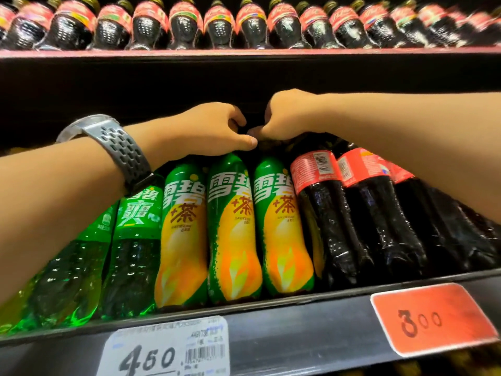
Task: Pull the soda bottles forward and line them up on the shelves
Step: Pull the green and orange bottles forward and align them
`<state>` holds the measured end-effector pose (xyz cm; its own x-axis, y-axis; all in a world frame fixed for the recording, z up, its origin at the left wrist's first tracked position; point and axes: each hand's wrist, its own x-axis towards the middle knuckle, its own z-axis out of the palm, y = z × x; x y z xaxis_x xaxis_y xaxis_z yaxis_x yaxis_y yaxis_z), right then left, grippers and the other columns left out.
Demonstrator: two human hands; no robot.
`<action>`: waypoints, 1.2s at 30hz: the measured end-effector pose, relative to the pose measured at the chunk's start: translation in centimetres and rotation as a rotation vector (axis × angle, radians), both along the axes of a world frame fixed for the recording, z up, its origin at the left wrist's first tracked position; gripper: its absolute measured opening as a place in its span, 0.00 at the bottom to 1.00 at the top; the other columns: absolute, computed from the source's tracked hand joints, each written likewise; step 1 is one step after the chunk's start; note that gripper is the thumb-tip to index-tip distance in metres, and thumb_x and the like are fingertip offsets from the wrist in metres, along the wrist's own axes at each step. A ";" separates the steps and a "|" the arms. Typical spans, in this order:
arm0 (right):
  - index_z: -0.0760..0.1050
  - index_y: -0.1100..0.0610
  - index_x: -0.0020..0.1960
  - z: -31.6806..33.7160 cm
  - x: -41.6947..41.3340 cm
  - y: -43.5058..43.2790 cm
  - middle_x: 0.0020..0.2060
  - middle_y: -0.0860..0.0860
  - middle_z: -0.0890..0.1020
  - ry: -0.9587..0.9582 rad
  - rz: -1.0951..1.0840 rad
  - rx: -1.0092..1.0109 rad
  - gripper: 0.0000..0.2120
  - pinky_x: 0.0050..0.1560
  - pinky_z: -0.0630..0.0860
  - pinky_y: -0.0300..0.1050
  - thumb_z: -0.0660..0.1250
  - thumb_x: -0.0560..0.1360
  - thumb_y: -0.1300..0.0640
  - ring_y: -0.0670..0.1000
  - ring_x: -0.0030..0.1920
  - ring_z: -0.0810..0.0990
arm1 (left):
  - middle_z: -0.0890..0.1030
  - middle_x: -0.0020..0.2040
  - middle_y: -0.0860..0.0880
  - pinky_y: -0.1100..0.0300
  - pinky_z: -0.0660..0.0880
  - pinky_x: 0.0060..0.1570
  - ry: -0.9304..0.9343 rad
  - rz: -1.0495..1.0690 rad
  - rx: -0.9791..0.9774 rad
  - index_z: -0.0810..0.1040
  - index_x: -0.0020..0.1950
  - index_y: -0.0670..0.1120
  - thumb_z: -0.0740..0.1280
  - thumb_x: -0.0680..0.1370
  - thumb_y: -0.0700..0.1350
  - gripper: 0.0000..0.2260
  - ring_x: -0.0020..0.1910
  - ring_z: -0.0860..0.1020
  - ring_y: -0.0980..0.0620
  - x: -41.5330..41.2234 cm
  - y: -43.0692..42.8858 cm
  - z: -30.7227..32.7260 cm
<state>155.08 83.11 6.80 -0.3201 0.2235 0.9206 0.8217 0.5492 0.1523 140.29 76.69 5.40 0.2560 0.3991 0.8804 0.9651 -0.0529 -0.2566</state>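
On mid shelf [271, 316], soda bottles in front row at the lip, L to R: clear green bottles [132, 240], three green-yellow bottles [233, 226], dark cola bottles [339, 213] w/ red labels. Left hand [217, 126] and right hand [284, 115] up over the bottle tops, nearly touching each other. Fingers curled down behind the caps; grip lost in shadow, can't tell what's held, if anything. Grey watch [113, 142] on L wrist. Above: upper cola row [217, 25]. White tag [168, 348] "450", orange tag [431, 318] "300" on shelf edge.
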 end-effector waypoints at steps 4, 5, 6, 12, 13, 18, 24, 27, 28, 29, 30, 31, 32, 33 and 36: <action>0.78 0.60 0.57 0.3 3.1 0.1 0.51 0.58 0.81 0.087 0.033 0.031 0.25 0.43 0.69 0.43 0.62 0.75 0.40 0.59 0.53 0.78 | 0.82 0.53 0.49 0.52 0.76 0.57 0.019 -0.039 0.042 0.79 0.61 0.47 0.67 0.75 0.57 0.19 0.53 0.80 0.50 3.1 0.8 -0.1; 0.78 0.61 0.57 0.4 4.1 0.3 0.52 0.58 0.81 0.103 0.029 0.022 0.24 0.43 0.68 0.43 0.61 0.76 0.41 0.59 0.53 0.78 | 0.82 0.53 0.49 0.53 0.76 0.56 0.018 -0.046 0.045 0.79 0.60 0.48 0.67 0.75 0.59 0.20 0.53 0.79 0.50 3.9 1.0 -0.2; 0.78 0.61 0.58 0.3 5.0 0.4 0.51 0.58 0.82 0.114 0.022 0.009 0.23 0.43 0.69 0.43 0.60 0.77 0.42 0.59 0.53 0.79 | 0.82 0.53 0.50 0.53 0.76 0.56 0.015 -0.050 0.045 0.79 0.60 0.48 0.66 0.75 0.60 0.21 0.52 0.79 0.50 4.6 1.3 -0.3; 0.78 0.60 0.46 -0.5 10.2 2.3 0.38 0.55 0.82 0.078 0.013 -0.165 0.17 0.30 0.68 0.40 0.63 0.74 0.46 0.55 0.36 0.78 | 0.82 0.50 0.52 0.57 0.74 0.50 0.008 -0.005 0.061 0.79 0.56 0.51 0.62 0.71 0.70 0.26 0.48 0.79 0.51 8.5 3.1 -0.3; 0.79 0.58 0.45 -0.6 10.8 2.6 0.36 0.54 0.82 0.064 0.029 -0.181 0.16 0.30 0.69 0.40 0.64 0.73 0.45 0.53 0.34 0.78 | 0.81 0.50 0.52 0.56 0.75 0.52 0.009 0.013 0.057 0.79 0.56 0.51 0.63 0.71 0.70 0.26 0.50 0.78 0.51 8.9 3.3 -0.3; 0.81 0.51 0.48 -0.7 12.9 3.4 0.40 0.52 0.84 0.040 0.196 -0.166 0.14 0.39 0.76 0.43 0.69 0.71 0.42 0.51 0.40 0.80 | 0.82 0.51 0.53 0.53 0.76 0.56 -0.078 0.015 0.029 0.81 0.55 0.51 0.71 0.67 0.65 0.24 0.50 0.79 0.52 9.6 3.3 -0.4; 0.81 0.50 0.51 -0.9 12.5 3.7 0.40 0.50 0.83 -0.020 0.213 -0.136 0.11 0.35 0.74 0.41 0.71 0.71 0.46 0.49 0.38 0.81 | 0.82 0.48 0.54 0.56 0.77 0.53 -0.127 -0.029 -0.025 0.81 0.58 0.50 0.74 0.68 0.60 0.22 0.48 0.80 0.54 10.3 2.7 -0.7; 0.81 0.51 0.54 -1.1 12.1 3.7 0.39 0.47 0.81 -0.018 0.245 -0.155 0.10 0.34 0.74 0.39 0.69 0.74 0.51 0.48 0.35 0.80 | 0.82 0.48 0.54 0.53 0.78 0.55 -0.165 -0.079 -0.060 0.80 0.59 0.51 0.75 0.68 0.58 0.22 0.48 0.80 0.53 10.1 2.6 -0.6; 0.81 0.51 0.54 -1.2 12.2 3.7 0.39 0.47 0.81 -0.008 0.241 -0.153 0.10 0.34 0.74 0.39 0.70 0.74 0.51 0.49 0.35 0.80 | 0.82 0.48 0.54 0.53 0.77 0.56 -0.176 -0.100 -0.075 0.80 0.60 0.51 0.75 0.68 0.57 0.22 0.49 0.80 0.54 10.0 2.6 -0.5; 0.81 0.51 0.54 -1.2 12.2 3.6 0.40 0.48 0.81 0.001 0.228 -0.150 0.11 0.34 0.74 0.39 0.70 0.73 0.50 0.50 0.37 0.81 | 0.82 0.48 0.55 0.53 0.77 0.57 -0.182 -0.124 -0.093 0.80 0.60 0.51 0.75 0.68 0.57 0.22 0.49 0.80 0.54 9.9 2.6 -0.5; 0.81 0.52 0.54 -1.2 12.3 3.5 0.43 0.49 0.82 0.006 0.203 -0.144 0.11 0.37 0.75 0.40 0.70 0.73 0.50 0.51 0.40 0.81 | 0.82 0.49 0.54 0.52 0.77 0.57 -0.185 -0.147 -0.112 0.80 0.60 0.52 0.76 0.68 0.56 0.22 0.50 0.80 0.54 9.8 2.6 -0.4; 0.81 0.52 0.54 -1.3 12.3 3.5 0.46 0.50 0.83 0.007 0.169 -0.134 0.12 0.40 0.76 0.41 0.70 0.73 0.49 0.52 0.45 0.81 | 0.82 0.50 0.54 0.51 0.76 0.58 -0.189 -0.168 -0.129 0.79 0.61 0.52 0.76 0.68 0.55 0.22 0.51 0.80 0.53 9.7 2.7 -0.3; 0.81 0.52 0.54 -1.3 12.2 3.4 0.48 0.51 0.83 0.010 0.137 -0.123 0.13 0.43 0.76 0.42 0.70 0.73 0.48 0.53 0.48 0.81 | 0.82 0.51 0.53 0.51 0.76 0.59 -0.199 -0.188 -0.144 0.79 0.61 0.52 0.76 0.69 0.54 0.22 0.52 0.80 0.53 9.6 2.8 -0.3; 0.81 0.52 0.54 -1.4 12.1 3.4 0.49 0.51 0.83 0.015 0.116 -0.114 0.14 0.46 0.76 0.43 0.70 0.72 0.47 0.53 0.49 0.80 | 0.83 0.51 0.53 0.51 0.76 0.59 -0.214 -0.202 -0.151 0.79 0.61 0.52 0.76 0.69 0.54 0.22 0.53 0.80 0.52 9.6 3.0 -0.2; 0.81 0.52 0.56 -1.5 11.7 3.1 0.50 0.51 0.82 0.044 0.095 -0.110 0.16 0.45 0.73 0.43 0.70 0.72 0.45 0.53 0.51 0.79 | 0.83 0.48 0.52 0.53 0.78 0.55 -0.233 -0.192 -0.073 0.81 0.55 0.53 0.73 0.70 0.58 0.17 0.49 0.80 0.52 9.6 3.8 -0.1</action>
